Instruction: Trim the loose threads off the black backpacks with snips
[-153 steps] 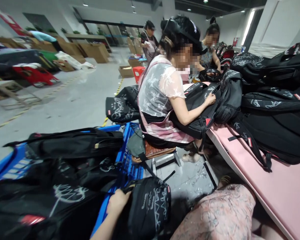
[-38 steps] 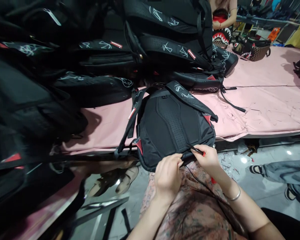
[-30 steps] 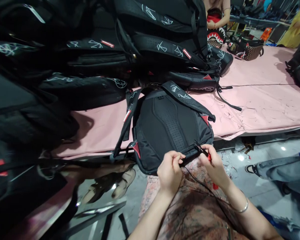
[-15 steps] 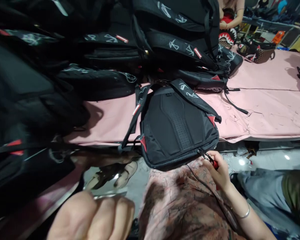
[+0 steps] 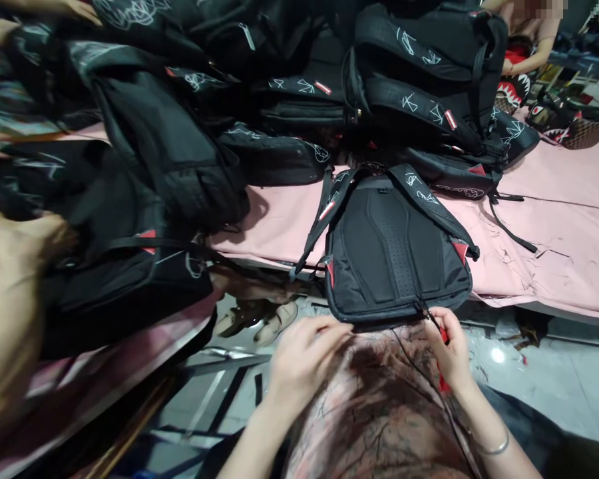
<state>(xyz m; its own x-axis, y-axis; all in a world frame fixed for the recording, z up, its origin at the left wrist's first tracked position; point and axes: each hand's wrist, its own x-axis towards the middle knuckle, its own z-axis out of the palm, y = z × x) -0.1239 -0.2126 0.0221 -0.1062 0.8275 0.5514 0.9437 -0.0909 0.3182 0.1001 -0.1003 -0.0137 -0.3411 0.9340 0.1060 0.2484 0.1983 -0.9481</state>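
A black backpack (image 5: 379,253) lies back panel up at the front edge of the pink-covered table, its bottom edge towards me and overhanging. Its shoulder straps (image 5: 424,196) carry white scribbled prints, and red tabs mark its lower corners. My left hand (image 5: 304,352) has its fingers together at the bottom edge of the backpack; the thumb's grip is hidden. My right hand (image 5: 449,346) is closed around small red-handled scissors (image 5: 444,336), whose dark tips point at the bottom seam, right of its middle.
More black backpacks (image 5: 419,86) are piled behind. At left, another person's hand (image 5: 24,246) is on a black bag (image 5: 124,286). Patterned shark-mouth bags (image 5: 569,126) and another worker's arm (image 5: 534,60) are at far right. Loose threads litter the pink table cover (image 5: 569,226).
My left hand has come from a fist close to the camera to the backpack's bottom edge. My right hand stays at the seam. The view has swung left, revealing another person's hands.
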